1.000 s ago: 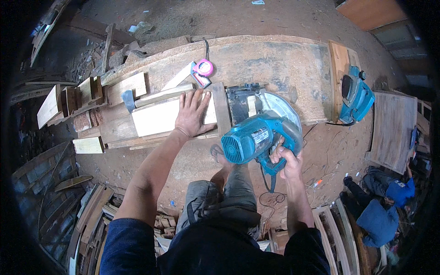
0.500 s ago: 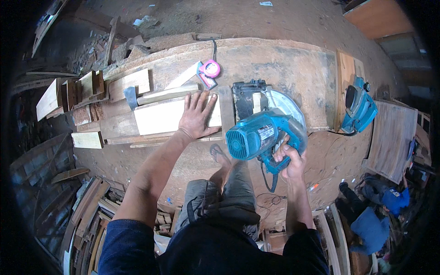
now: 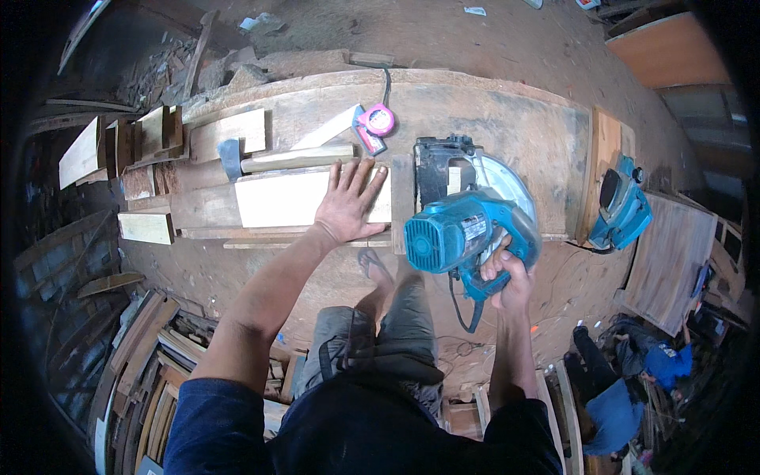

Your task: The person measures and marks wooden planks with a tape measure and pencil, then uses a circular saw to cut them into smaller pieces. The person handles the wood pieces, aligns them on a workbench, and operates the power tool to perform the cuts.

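In the middle of the frame, the left hand [image 3: 346,207] lies flat on the pale board [image 3: 277,199], its fingers spread and grasping nothing. Right of centre, the right hand [image 3: 513,277] has its fingers closed around the handle of the circular saw [image 3: 455,237], over the counter [image 3: 550,142]. The left hand is near the saw — a slip leftward could, I judge, injure it. The board might also shift, because only an open palm seems to steady it — and the hanging cord [image 3: 469,323] could perhaps snag.
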Demonstrator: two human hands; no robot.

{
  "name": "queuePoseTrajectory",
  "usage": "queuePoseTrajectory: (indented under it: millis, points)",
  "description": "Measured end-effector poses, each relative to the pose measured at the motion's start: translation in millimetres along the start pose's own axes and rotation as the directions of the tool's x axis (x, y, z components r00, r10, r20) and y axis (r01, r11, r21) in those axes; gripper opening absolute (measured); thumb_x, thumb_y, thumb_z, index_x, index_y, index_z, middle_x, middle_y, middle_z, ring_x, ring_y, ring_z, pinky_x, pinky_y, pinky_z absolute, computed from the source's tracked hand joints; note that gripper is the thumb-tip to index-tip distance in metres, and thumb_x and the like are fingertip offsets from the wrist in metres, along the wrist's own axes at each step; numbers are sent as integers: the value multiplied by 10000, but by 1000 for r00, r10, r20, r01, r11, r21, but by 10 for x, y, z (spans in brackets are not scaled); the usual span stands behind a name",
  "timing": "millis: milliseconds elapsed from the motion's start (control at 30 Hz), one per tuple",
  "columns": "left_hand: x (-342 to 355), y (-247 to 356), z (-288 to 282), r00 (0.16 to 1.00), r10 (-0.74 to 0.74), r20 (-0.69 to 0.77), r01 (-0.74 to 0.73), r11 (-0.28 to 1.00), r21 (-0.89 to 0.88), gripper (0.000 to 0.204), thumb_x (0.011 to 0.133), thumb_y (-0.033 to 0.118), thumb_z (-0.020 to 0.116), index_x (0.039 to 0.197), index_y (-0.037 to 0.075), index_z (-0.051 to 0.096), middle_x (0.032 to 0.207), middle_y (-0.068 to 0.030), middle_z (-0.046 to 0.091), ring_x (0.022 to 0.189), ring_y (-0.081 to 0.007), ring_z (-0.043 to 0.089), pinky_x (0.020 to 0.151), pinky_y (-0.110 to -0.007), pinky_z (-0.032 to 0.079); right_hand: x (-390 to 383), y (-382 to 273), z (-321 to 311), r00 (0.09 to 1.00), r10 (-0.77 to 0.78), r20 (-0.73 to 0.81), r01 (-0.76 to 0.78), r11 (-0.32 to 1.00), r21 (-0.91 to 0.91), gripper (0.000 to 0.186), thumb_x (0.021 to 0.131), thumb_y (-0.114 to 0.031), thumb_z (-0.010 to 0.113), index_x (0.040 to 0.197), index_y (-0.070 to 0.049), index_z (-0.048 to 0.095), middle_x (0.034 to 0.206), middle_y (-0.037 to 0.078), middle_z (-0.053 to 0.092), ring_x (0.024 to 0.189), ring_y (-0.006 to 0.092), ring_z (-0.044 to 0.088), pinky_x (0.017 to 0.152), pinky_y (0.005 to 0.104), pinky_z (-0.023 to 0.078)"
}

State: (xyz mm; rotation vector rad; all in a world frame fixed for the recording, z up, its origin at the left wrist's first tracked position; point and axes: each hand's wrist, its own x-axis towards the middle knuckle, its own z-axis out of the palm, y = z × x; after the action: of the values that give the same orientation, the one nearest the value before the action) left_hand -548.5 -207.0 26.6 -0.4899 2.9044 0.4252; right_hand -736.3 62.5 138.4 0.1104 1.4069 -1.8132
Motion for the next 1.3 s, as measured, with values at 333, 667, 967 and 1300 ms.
queuePoseTrajectory:
  millis: [333,667,967,1300]
  points:
    - [17,20,-77,996,-8,89,3,998,65,1089,814,726,617,1626,115,227,1645,-203,251,1508,-416,245,1233,-643,129,124,-55,114,998,-37,-40,38,999,19,294,891,-72,635,1168,23,609,669,51,542,546,149,530,536,330,487]
    - [40,27,-152,990,-24,137,21,1000,22,1089,818,721,628,1629,120,222,1651,-197,243,1513,-411,245,1240,-641,113,316,-155,249,999,-11,-42,13,999,50,262,909,-45,611,1164,12,620,662,60,533,549,161,522,535,338,476]
    - [-51,16,-55,991,-34,131,23,996,84,1095,837,763,576,1621,78,238,1679,-186,213,1569,-366,137,1253,-632,23,699,-356,420,998,-59,21,58,997,46,294,890,-27,596,1175,40,613,670,61,566,534,168,551,530,334,471]
    - [-1234,-1072,-440,902,-385,197,353,918,179,1072,809,553,726,1608,51,218,1664,-225,194,1563,-390,139,1267,-587,96,1622,-1097,113,853,-513,90,413,561,-718,288,888,-100,667,1139,40,685,821,146,721,690,265,704,675,363,554]
